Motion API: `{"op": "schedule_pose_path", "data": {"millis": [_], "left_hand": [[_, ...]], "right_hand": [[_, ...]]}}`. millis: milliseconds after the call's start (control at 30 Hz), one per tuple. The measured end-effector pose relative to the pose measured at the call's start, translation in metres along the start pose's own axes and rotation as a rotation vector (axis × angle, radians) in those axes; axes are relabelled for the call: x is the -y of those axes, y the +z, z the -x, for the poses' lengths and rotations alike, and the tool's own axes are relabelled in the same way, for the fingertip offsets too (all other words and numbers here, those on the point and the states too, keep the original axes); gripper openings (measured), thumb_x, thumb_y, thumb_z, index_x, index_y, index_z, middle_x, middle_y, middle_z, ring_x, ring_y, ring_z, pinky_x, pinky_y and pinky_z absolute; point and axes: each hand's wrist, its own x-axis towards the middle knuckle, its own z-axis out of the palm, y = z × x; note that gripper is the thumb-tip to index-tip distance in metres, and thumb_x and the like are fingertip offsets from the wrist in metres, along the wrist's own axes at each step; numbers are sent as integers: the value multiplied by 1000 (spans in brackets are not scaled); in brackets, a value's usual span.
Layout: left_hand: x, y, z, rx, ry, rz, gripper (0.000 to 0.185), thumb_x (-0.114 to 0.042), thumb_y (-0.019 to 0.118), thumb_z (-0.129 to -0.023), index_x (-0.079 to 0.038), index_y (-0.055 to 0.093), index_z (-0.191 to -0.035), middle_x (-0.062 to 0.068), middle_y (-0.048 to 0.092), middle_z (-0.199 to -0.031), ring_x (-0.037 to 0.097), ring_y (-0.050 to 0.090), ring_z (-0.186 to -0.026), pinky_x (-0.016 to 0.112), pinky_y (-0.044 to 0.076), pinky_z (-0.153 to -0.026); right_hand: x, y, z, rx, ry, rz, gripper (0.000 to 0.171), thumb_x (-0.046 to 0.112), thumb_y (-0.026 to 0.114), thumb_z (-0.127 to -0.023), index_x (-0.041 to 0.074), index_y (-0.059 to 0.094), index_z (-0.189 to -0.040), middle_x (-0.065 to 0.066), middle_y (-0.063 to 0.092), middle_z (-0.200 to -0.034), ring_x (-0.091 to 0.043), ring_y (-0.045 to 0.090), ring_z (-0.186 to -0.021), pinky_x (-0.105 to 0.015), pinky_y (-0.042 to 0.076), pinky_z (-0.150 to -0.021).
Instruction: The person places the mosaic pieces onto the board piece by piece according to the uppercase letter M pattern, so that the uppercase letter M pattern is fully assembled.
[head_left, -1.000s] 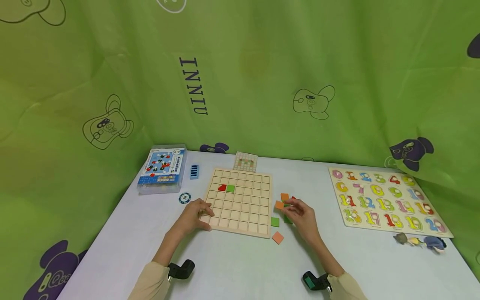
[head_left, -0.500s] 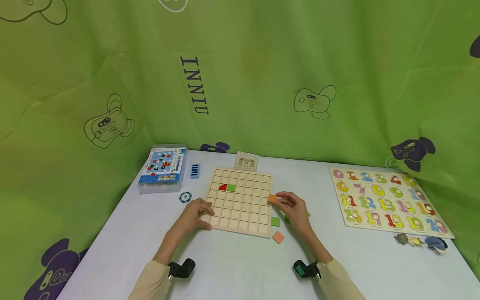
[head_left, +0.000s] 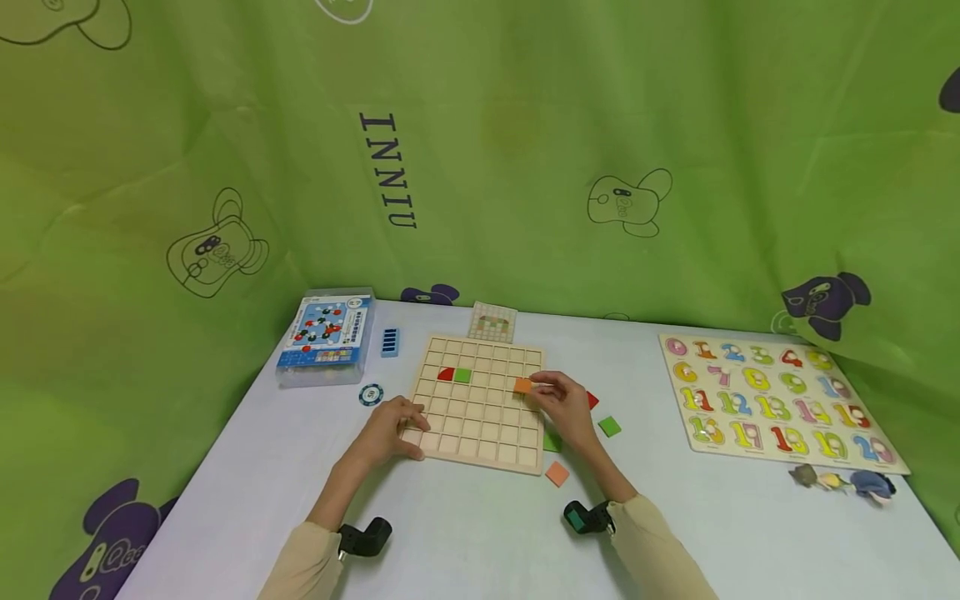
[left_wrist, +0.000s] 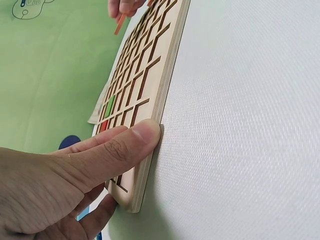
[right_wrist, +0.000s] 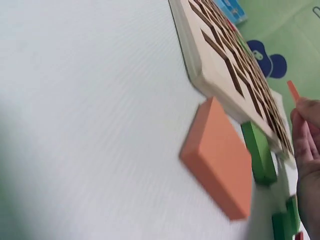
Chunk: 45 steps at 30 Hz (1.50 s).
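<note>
A wooden grid board (head_left: 480,400) lies on the table, with a red tile (head_left: 445,375) and a green tile (head_left: 462,376) set side by side in its second row. My right hand (head_left: 558,402) pinches an orange tile (head_left: 522,386) over the board's right side; the same tile (right_wrist: 292,91) shows at my fingertips in the right wrist view. My left hand (head_left: 390,431) rests on the board's near left corner, the thumb (left_wrist: 125,147) pressed against the board's edge (left_wrist: 165,95).
Loose tiles lie right of the board: orange (head_left: 557,474), green (head_left: 609,427), red (head_left: 592,400). A number puzzle (head_left: 772,402) sits far right, a blue box (head_left: 326,335) and a chip (head_left: 369,394) far left, and a pattern card (head_left: 492,322) behind the board.
My right hand lifted an orange tile from the loose pile and carried it left over the board. The left hand stayed still.
</note>
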Motion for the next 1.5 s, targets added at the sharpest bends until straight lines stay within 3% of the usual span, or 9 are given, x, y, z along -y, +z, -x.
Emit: {"op": "schedule_pose_path", "data": {"millis": [400, 600, 733, 833, 1067, 1200, 1500], "left_hand": [[2, 0, -1, 1, 11, 5, 33, 1, 88, -56, 0, 70, -84, 19, 62, -106, 40, 55, -105, 51, 46, -93], [0, -1, 1, 0, 30, 5, 33, 1, 88, -56, 0, 70, -84, 19, 61, -104, 41, 55, -105, 52, 46, -93], [0, -2, 2, 4, 36, 10, 33, 1, 87, -56, 1, 70, -84, 19, 61, -104, 42, 55, -105, 53, 46, -93], [0, -1, 2, 5, 34, 12, 33, 1, 87, -56, 1, 70, -84, 20, 61, -104, 42, 55, -105, 53, 46, -93], [1, 0, 0, 2, 7, 9, 32, 2, 87, -57, 0, 70, -84, 21, 61, -108, 40, 55, -107, 51, 45, -94], [3, 0, 0, 1, 22, -6, 33, 1, 87, -56, 0, 70, -84, 20, 61, -107, 40, 55, -106, 51, 45, -94], [3, 0, 0, 6, 25, 10, 32, 2, 87, -56, 0, 70, -84, 20, 61, -106, 40, 55, -107, 52, 45, -96]], "right_hand": [[9, 20, -10, 34, -13, -8, 27, -15, 62, -84, -20, 56, -111, -37, 58, -111, -53, 57, -96, -25, 56, -77], [-10, 27, -19, 20, -37, 15, 28, -13, 65, -83, -19, 58, -109, -36, 59, -108, -49, 60, -92, -20, 55, -74], [-27, 33, -25, -10, -4, 42, 28, -9, 69, -81, -13, 62, -108, -30, 63, -107, -42, 63, -91, -19, 55, -73], [-27, 39, -27, -16, 22, 79, 28, -7, 70, -81, -11, 63, -108, -26, 65, -107, -38, 65, -91, -20, 55, -75], [5, 50, -22, 10, -19, 115, 26, -14, 66, -81, -19, 59, -106, -36, 61, -102, -48, 62, -89, -47, 54, -79], [14, 53, -21, 33, -8, 140, 26, -15, 64, -82, -20, 58, -107, -37, 60, -104, -49, 62, -90, -50, 53, -79], [-22, 58, -35, 21, -13, 165, 27, -12, 69, -79, -15, 62, -105, -31, 65, -101, -42, 65, -87, -40, 56, -75]]}}
